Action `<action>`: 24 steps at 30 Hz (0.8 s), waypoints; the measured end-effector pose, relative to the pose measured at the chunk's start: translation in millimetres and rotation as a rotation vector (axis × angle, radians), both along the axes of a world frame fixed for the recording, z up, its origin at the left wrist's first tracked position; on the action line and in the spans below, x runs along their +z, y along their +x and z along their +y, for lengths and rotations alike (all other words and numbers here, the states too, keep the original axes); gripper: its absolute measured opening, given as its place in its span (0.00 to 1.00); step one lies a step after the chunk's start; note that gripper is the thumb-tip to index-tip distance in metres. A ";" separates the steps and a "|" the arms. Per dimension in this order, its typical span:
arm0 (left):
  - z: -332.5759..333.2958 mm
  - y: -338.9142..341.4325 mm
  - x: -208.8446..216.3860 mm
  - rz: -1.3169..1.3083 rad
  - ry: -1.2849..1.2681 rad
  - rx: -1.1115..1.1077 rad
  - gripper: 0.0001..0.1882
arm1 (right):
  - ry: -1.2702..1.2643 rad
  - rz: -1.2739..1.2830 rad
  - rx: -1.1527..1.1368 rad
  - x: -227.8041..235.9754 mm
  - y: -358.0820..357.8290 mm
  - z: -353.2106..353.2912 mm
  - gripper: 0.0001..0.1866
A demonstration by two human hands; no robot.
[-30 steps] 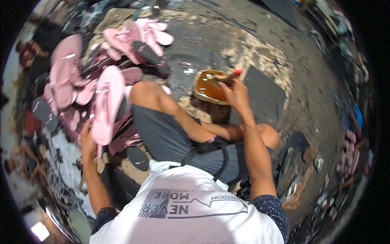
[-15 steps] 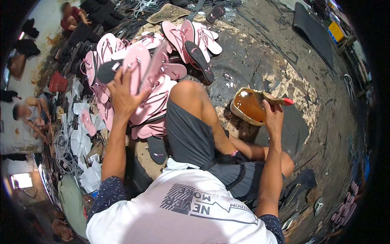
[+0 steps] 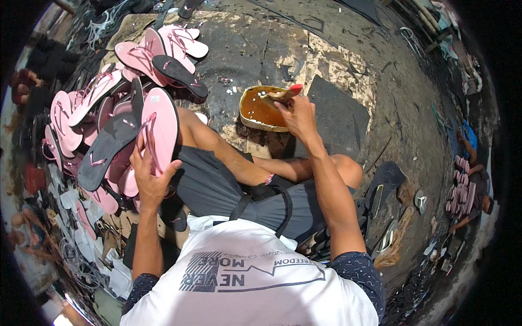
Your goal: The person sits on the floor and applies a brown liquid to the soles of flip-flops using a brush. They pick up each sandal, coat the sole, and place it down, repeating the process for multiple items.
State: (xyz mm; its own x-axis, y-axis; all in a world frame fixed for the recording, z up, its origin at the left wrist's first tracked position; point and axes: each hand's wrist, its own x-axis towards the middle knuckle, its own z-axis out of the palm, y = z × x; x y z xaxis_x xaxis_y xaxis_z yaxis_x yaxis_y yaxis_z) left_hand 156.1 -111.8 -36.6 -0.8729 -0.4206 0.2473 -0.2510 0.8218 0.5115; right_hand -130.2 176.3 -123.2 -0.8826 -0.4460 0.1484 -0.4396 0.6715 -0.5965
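My left hand (image 3: 150, 175) grips a pink flip-flop (image 3: 163, 127) with a shiny pink strap, held upright and tilted so its insole shows. Just left of it, a dark grey flip-flop (image 3: 111, 144) lies over the pile; whether my fingers touch it is hidden. Over at the right, my right hand (image 3: 300, 118) is closed on a wooden brush (image 3: 281, 96) with a red-tipped handle. The brush is above a cut-down tub (image 3: 265, 127) of amber liquid; its bristle end cannot be made out.
More pink flip-flops (image 3: 136, 57) and a black-soled one (image 3: 179, 76) are heaped beyond my knee. A dark rubber sheet (image 3: 337, 117) lies right of the tub. White scraps (image 3: 119, 282) litter the left side. Another person (image 3: 476, 187) is at the far right.
The whole view has swung to the right. My left hand has turned the pink flip-flop, and a dark grey one now shows beside it. The brush stays over the tub, at a changed angle.
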 end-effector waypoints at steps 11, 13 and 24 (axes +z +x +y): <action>-117.0 20.4 98.0 0.666 1.286 -0.126 0.32 | 0.285 0.264 0.081 15.6 -4.1 118.4 0.13; -173.0 48.7 96.4 0.684 1.231 -0.184 0.34 | 0.473 0.245 -0.034 66.1 -3.9 132.3 0.14; 78.1 -113.1 3.7 0.276 2.200 -0.342 0.29 | -0.911 -0.302 -0.184 153.2 41.0 -41.6 0.15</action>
State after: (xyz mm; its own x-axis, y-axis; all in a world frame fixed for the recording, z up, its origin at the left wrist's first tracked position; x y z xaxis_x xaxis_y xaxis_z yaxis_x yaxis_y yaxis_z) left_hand 43.0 -33.7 -32.9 -0.9872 -0.0125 -0.1588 -0.0513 -0.9189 0.3912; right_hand -89.2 134.7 30.0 -0.9844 -0.1246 0.1240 -0.1173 -0.0595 -0.9913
